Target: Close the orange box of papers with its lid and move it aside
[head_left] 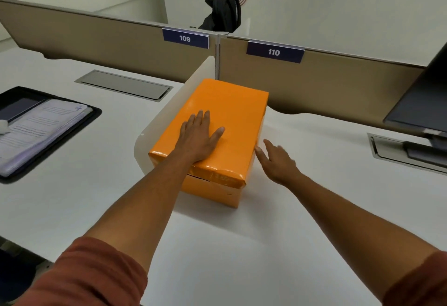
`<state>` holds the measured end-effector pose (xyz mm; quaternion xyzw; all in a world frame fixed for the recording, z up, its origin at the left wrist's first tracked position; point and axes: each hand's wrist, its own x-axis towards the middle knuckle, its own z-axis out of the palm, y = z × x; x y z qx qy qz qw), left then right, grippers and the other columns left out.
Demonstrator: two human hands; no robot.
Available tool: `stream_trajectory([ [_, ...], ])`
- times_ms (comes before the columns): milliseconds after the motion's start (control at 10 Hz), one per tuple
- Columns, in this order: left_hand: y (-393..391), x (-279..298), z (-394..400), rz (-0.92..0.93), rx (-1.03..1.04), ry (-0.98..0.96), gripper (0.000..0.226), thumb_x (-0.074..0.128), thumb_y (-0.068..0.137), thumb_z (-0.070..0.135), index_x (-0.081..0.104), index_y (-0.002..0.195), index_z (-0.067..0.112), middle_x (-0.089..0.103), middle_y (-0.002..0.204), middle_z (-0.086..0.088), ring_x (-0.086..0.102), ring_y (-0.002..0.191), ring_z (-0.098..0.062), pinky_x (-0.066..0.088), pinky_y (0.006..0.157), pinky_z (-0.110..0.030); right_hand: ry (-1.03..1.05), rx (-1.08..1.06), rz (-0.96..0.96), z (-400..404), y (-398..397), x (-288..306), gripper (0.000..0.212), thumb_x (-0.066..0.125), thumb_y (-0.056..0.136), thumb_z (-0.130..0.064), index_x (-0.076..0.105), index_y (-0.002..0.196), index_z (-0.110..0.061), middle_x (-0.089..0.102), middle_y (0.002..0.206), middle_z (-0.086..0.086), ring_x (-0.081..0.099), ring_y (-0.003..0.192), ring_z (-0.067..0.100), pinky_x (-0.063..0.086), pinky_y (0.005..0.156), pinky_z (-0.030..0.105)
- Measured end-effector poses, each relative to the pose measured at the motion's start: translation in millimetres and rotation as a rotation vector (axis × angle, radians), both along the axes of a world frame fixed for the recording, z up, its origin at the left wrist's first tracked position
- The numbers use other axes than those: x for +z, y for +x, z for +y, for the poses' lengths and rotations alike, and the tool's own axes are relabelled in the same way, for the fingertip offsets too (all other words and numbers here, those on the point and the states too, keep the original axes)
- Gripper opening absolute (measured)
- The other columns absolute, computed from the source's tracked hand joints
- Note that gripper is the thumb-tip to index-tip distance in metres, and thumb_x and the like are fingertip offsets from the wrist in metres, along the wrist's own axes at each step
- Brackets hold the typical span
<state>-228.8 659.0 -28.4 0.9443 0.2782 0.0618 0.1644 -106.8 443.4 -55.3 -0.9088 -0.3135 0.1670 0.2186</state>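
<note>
Rust sleeves (79, 274) nearest, left hand (197, 137) flat, fingers spread, atop lid (217, 124) of orange box (212, 189) at table (242, 245) centre, right hand (278, 160) open, fingers apart, at its 3 o'clock side, binder (43, 131) at 9 o'clock.

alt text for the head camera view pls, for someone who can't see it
A person's left hand lies flat on the lid of a closed orange box on a white desk, beside a low white divider. The open right hand is at the box's right side. An open folder of papers lies far left.
</note>
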Motion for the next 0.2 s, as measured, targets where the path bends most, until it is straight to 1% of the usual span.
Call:
stream_trajectory([
  [100,13,4,-26,-0.066,-0.046,-0.033,0.080,0.027,0.097,0.063,0.008,0.158,0.015,0.008,0.167,-0.007,0.003,0.154,-0.026,0.006,0.123,-0.047,-0.111,0.062,-0.195,-24,12,8,0.075,0.019,0.097,-0.065,0.018,0.157,-0.019,0.018,0.166,0.006,0.003,0.154,0.031,0.015,0.118,0.061],
  [200,42,12,-62,-0.094,-0.134,-0.030,0.077,0.028,0.099,0.060,0.012,0.158,0.014,0.011,0.167,-0.006,0.004,0.154,-0.025,0.007,0.124,-0.045,-0.115,0.037,-0.337,-51,26,21,0.075,0.019,0.099,-0.062,0.015,0.158,-0.017,0.011,0.168,0.006,-0.005,0.154,0.028,0.009,0.120,0.058],
])
